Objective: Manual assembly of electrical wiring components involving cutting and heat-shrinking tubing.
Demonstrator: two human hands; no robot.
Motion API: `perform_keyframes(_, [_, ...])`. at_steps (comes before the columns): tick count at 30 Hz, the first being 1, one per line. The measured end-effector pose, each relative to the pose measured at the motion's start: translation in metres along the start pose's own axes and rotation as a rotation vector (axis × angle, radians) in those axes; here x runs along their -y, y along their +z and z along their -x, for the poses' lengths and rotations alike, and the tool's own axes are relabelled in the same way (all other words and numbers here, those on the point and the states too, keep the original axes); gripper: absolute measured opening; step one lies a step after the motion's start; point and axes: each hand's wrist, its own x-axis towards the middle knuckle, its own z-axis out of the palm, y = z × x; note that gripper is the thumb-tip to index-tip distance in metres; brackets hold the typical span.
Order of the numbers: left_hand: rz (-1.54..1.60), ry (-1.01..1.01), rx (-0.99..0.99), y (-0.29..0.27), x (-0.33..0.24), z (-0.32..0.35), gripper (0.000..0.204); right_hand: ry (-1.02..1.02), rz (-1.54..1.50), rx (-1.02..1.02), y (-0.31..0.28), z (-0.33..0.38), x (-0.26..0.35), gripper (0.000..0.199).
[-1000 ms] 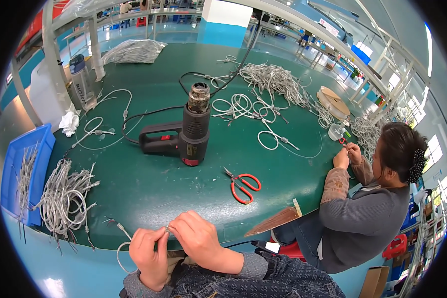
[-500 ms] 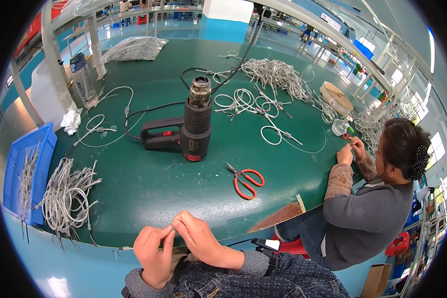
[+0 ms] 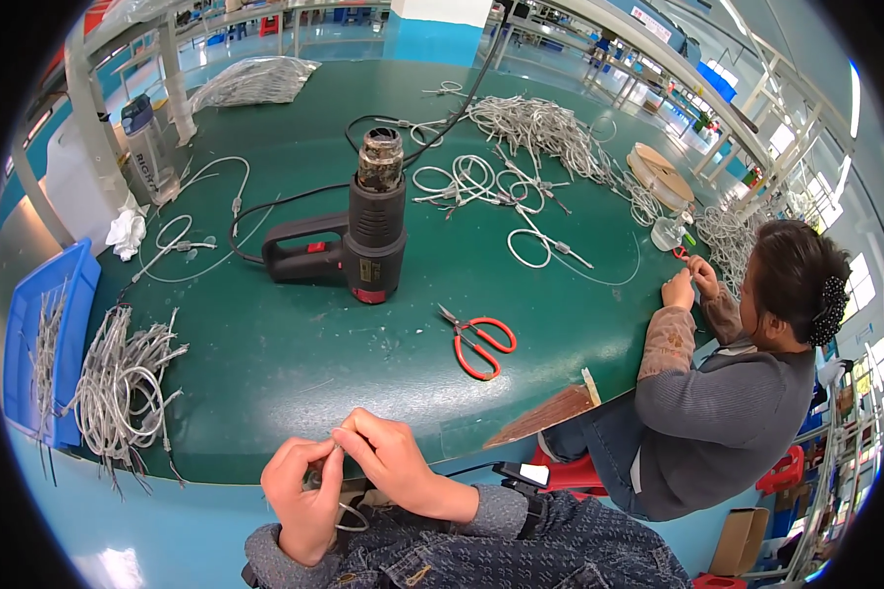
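At the near edge of the green table, my left hand and my right hand meet fingertip to fingertip. Both are closed in a pinch on a thin light-grey cable; a curved piece of the cable shows below, beside my left palm. The pinched bit itself is mostly covered by my fingers. Beyond my hands lie snips with red handles, their blades slightly apart. A black heat gun stands nozzle up behind them. To the left, a bundle of grey cables hangs partly over the table edge.
A blue tray with cables is at the far left. Cable coils, a large cable pile and a spool lie farther back. A bottle stands at the back left. At the right, a co-worker handles something at the table.
The table and its things sit slightly higher and more to the left in the picture. A cable curve now shows under my left hand; the cable end left of it is gone from sight.
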Motion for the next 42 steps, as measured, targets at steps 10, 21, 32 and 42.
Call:
perform_keyframes(10, [-0.027,-0.035,-0.027,-0.001,0.001,-0.002,0.012,-0.140,0.100,-0.020,-0.002,0.000,0.003,0.012])
perform_keyframes(21, [0.001,-0.038,0.029,-0.004,0.000,0.002,0.011,0.044,0.034,0.065,-0.006,0.003,0.001,0.016])
perform_keyframes(32, [0.325,-0.276,0.027,0.000,0.009,0.001,0.010,0.246,-0.216,0.088,-0.021,-0.002,0.004,0.016])
perform_keyframes(42, [0.326,-0.258,-0.009,-0.001,0.011,0.002,0.010,0.165,-0.185,0.097,-0.018,-0.002,0.009,0.008])
